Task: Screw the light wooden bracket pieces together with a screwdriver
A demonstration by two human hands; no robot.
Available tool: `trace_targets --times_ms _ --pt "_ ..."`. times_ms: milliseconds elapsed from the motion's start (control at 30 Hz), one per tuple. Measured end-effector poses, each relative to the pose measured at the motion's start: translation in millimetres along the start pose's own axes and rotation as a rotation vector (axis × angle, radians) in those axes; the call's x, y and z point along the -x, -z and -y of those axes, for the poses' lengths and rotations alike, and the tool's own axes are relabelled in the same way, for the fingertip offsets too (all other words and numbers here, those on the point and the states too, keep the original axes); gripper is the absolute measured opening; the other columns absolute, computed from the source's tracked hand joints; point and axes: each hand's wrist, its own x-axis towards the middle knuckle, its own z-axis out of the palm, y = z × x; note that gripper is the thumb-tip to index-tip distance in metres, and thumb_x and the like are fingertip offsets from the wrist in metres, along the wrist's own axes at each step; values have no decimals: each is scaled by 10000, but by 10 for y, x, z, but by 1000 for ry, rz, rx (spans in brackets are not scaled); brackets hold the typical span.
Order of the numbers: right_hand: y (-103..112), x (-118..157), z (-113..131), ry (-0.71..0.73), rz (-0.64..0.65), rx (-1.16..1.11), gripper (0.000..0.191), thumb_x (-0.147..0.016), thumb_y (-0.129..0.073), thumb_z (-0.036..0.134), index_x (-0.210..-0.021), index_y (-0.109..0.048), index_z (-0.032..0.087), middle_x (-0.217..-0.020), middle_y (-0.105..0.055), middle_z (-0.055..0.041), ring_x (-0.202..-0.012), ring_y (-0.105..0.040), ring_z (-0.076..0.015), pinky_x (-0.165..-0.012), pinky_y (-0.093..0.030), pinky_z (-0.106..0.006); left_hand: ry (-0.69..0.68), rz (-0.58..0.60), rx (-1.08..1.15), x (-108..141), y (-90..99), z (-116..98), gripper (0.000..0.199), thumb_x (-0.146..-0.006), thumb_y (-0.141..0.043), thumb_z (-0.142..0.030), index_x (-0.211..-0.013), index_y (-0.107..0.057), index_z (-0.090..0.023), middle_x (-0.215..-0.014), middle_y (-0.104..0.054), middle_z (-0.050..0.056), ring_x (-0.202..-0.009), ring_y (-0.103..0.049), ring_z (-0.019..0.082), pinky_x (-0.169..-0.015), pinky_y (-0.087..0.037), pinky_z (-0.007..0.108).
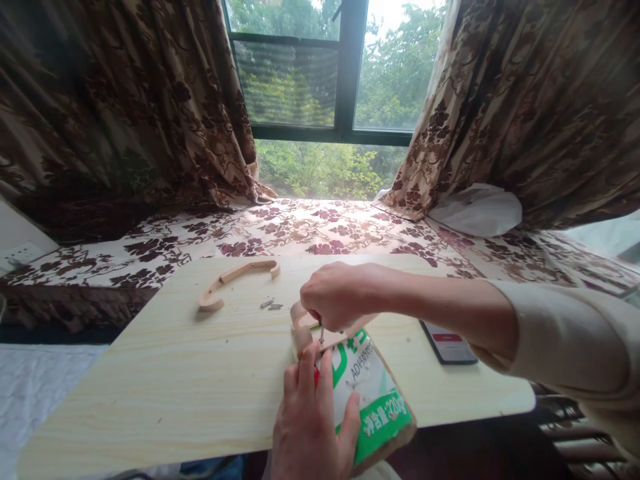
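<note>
My right hand (343, 293) is closed in a fist around a thin metal driving tool (321, 323). Its shaft points down at a small dark screw on a curved wooden piece (301, 339); the tool's handle is hidden in the fist. With its fingertips, my left hand (313, 413) presses the near end of that wooden piece. The left thumb rests on a flat printed cardboard piece (373, 390), green and white, lying under the wood at the table's front edge. Part of the wooden piece is covered by my right hand.
On the light wooden table (190, 373), a second curved wooden strip (240, 272) lies at the back left. Several small metal screws (271, 305) are near the middle. A phone (449, 343) lies under my right forearm. Behind are a floral-covered ledge (320, 227) and a white plastic bag (477, 210).
</note>
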Motion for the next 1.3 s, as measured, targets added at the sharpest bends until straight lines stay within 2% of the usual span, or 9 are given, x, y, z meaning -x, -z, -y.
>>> trace_targets --times_ms 100,300,600,733,867,933,1067,1200,1300 --pt "6 28 68 12 1 77 174 -689 -588 126 -818 -704 122 -663 -641 -76 -615 -528 -151 -513 -340 -254 -7 -1 1 1 3 -2 433 -837 -507 -312 -1231 -455 -140 -1351 -402 121 -1098 -456 245 -853 -509 348" --pt "-141 84 102 223 -167 158 148 -808 -526 113 -806 -674 111 -671 -647 -87 -619 -544 -136 -561 -349 -264 19 31 -4 16 4 -12 449 -841 -493 -303 -1260 -437 -151 -1342 -414 110 -1102 -451 251 -833 -513 349" --pt "-14 77 36 -53 -33 17 195 -710 -558 205 -810 -704 123 -693 -661 -104 -661 -564 -185 -530 -361 -276 -24 -17 -42 5 -24 28 468 -823 -517 -330 -1242 -459 -130 -1315 -434 131 -1074 -461 252 -830 -518 363" --pt "51 137 96 42 24 57 226 -704 -560 110 -896 -678 126 -739 -669 -83 -638 -551 -154 -528 -350 -261 6 -1 -15 11 -14 29 447 -828 -510 -319 -1243 -461 -159 -1299 -458 112 -1067 -483 237 -817 -519 343" --pt "-3 137 122 183 -76 101 112 -784 -560 143 -823 -661 115 -671 -645 -80 -628 -547 -144 -556 -351 -262 12 2 -10 18 -16 15 455 -828 -511 -308 -1251 -463 -148 -1287 -466 121 -1071 -486 243 -807 -513 335" --pt "-63 120 108 197 -117 95 119 -810 -553 175 -810 -655 115 -655 -640 -81 -638 -555 -150 -566 -352 -266 12 -24 8 24 -34 5 452 -821 -516 -308 -1244 -473 -153 -1285 -469 117 -1058 -491 242 -805 -510 336" --pt "-131 80 66 69 -145 57 144 -792 -533 171 -805 -667 121 -663 -653 -96 -655 -572 -167 -546 -343 -265 63 -75 64 30 -72 -29 431 -829 -492 -295 -1232 -479 -142 -1285 -463 127 -1070 -473 257 -840 -492 375" --pt "-93 43 66 -94 -139 23 189 -777 -503 193 -774 -680 126 -678 -662 -116 -640 -568 -180 -500 -320 -263 77 -52 93 27 -71 -58 418 -839 -483 -290 -1219 -484 -115 -1304 -441 135 -1090 -450 259 -873 -479 388" --pt "-32 67 102 -88 -133 47 207 -791 -500 226 -835 -672 118 -700 -661 -111 -601 -541 -167 -482 -304 -266 95 -38 98 32 -62 -68 419 -842 -480 -290 -1227 -483 -124 -1314 -437 127 -1075 -458 252 -845 -494 378"
